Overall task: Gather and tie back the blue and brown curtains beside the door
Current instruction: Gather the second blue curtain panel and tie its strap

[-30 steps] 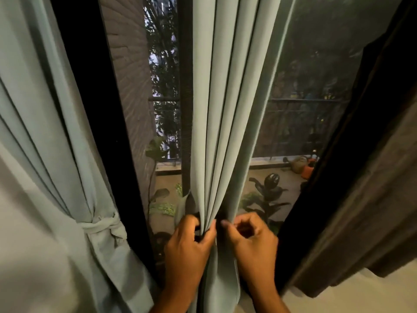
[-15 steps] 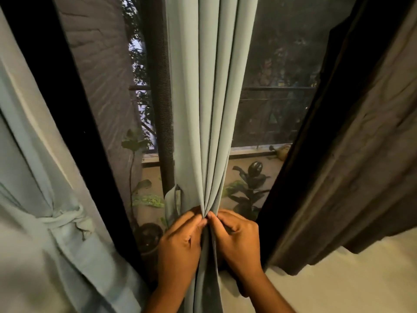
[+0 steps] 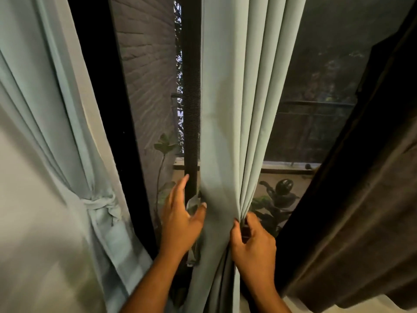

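The blue curtain (image 3: 237,123) hangs between the hands, soft, light and floppy. The right hand (image 3: 253,242) pinches its gathered pleats; the left hand (image 3: 180,216) is spread, fingers apart, beside its loose edge. Best gripped just above the right fingertips, around the whole bunch.

The blue curtain (image 3: 228,109) pinched in the right hand's fingers (image 3: 235,231) is smooth, matt woven cloth. Right of them, the brown curtain (image 3: 361,211) looks thicker, velvety. Left, the door frame (image 3: 191,109) appears matt, finely ribbed.
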